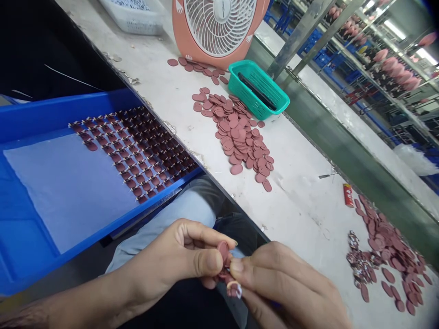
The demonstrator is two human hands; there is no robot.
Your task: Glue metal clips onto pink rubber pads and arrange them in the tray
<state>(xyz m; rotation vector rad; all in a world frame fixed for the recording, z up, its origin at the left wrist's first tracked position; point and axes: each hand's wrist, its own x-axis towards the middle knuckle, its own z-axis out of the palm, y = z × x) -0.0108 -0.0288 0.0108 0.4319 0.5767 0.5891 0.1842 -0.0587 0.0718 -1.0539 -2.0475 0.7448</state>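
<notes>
Above my lap, just off the table edge, both hands meet at one small piece. My left hand [195, 258] pinches a flat reddish-brown oval piece [222, 250] between thumb and fingertips. My right hand [281, 274] is closed at the piece's lower side, thumb and forefinger pressed on a small part that the fingers mostly hide. Below the fingertips a tan and white bit [234, 289] sticks out; its kind is unclear. To the left, a blue tray [103, 224] holds rows of similar oval pieces with small pale and dark parts attached [128, 160].
A heap of oval pieces [240, 137] covers mid-table; another heap [394, 242] with shiny small parts [360, 258] lies right. A green basket [236, 84] holds a dark rod. Behind stand a pink fan [178, 27] and white basket [137, 23]. A red packet [348, 195] lies near the far edge.
</notes>
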